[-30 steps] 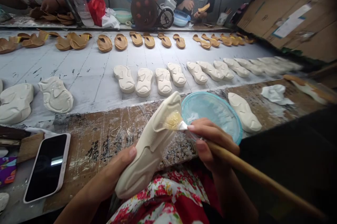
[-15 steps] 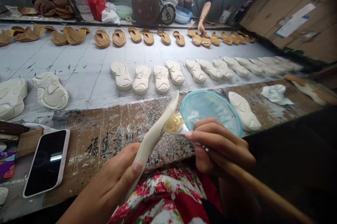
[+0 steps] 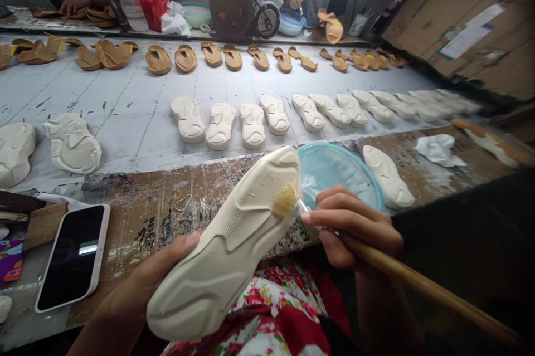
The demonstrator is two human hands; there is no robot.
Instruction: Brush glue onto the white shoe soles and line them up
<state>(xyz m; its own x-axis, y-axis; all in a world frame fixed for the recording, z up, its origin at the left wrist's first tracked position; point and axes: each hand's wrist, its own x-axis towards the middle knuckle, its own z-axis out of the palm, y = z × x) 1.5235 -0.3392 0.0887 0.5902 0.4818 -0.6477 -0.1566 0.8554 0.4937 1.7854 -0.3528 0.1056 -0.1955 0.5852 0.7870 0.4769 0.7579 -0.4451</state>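
My left hand (image 3: 154, 267) grips a cream shoe sole (image 3: 200, 283) by its left edge, thumb along the side and the other fingers hidden underneath. The sole's moulded face is turned up toward me, its tip pointing away and to the right. In my right hand (image 3: 355, 228) is a glue brush (image 3: 288, 203) with a long wooden handle, held like a pen. Its yellowish bristles touch the sole's face near the far end. Behind the brush stands a translucent blue bowl (image 3: 343, 164), partly covered by my right fingers and the sole.
Several pale soles (image 3: 253, 125) line the moving-belt-like white surface (image 3: 125, 139), with tan uppers (image 3: 188, 59) behind. One sole (image 3: 387, 178) lies right of the bowl. A phone (image 3: 73, 258) rests at left. Across, a co-worker's hand holds a tan upper (image 3: 332, 27).
My left hand has rolled the sole from edge-on to face-up, and the brush now rests on that face. Rows shifted slightly left. The co-worker across lifted a tan upper.
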